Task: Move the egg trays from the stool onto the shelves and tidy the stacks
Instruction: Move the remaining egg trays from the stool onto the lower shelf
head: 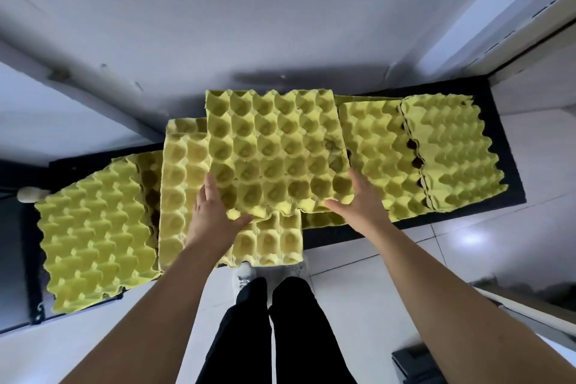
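2 bare forearms reach forward over black trousers (274, 337) and end in the hands on the top tray (274, 146). The left hand (215, 212) lies with straight fingers along that tray's near-left edge, thumb spread across the near rim. The right hand (361, 199) mirrors it at the near-right corner, fingers flat and thumb pointing inward. Neither curls round the card, so this reads as bracketing the tray from both sides to slide and square it rather than lift it. That fits, because the yellow top tray sits cups-up but twisted and shifted back and to the right on the lower tray (184, 184), whose near cups stick out uncovered. Just beside these is the left stack (93, 227), turned bumps-up and overhanging the front edge. On the other side, the right cups-up tray (374, 150) is overlapped by the right bumps-up tray (452, 153). All rest on the long black shelf (508, 140) against a pale wall, above the white tiled floor (405, 259). No stool is in view.
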The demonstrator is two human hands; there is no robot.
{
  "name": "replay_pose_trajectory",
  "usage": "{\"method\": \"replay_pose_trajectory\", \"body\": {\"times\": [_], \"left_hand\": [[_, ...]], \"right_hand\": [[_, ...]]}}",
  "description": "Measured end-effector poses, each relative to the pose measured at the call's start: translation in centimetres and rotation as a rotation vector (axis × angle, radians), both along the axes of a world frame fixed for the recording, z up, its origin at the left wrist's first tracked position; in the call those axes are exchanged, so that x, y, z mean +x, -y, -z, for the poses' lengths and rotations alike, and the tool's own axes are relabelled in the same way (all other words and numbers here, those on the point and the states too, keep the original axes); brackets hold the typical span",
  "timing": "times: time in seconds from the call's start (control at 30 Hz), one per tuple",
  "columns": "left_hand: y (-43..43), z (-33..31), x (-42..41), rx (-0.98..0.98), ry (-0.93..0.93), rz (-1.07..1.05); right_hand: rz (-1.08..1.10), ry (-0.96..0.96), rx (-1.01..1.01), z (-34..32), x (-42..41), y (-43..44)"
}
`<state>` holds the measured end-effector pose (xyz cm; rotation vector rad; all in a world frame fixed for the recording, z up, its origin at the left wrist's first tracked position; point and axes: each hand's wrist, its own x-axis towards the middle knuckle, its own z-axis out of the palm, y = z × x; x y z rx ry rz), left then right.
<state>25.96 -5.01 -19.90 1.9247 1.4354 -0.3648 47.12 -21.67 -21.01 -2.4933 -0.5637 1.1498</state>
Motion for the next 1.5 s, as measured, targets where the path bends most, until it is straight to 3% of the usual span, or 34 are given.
{"method": "replay_pose_trajectory", "body": {"times": [0.33, 0.7, 0.97, 1.5], "left_hand": [[-1.1, -0.8, 0.5, 0.016, 0.017, -0.052], [-3.1, -8.7, -0.9, 0.089, 0.154, -0.032], [-2.4, -15.5, -5.6, 0.147, 0.32, -0.145], [9.5, -27.8, -20.7, 0.405, 0.611, -0.594]], "right_hand": [[0.109, -0.018, 0.128, -0.5, -0.2, -0.8], [0.228, 0.049, 0.181, -8.4, -2.2, -1.4], [0.197, 0.112, 0.299, -16.0, -4.4, -1.5], [-0.268, 0.21, 0.625, -29.3, -13.9, -2.2]]}}
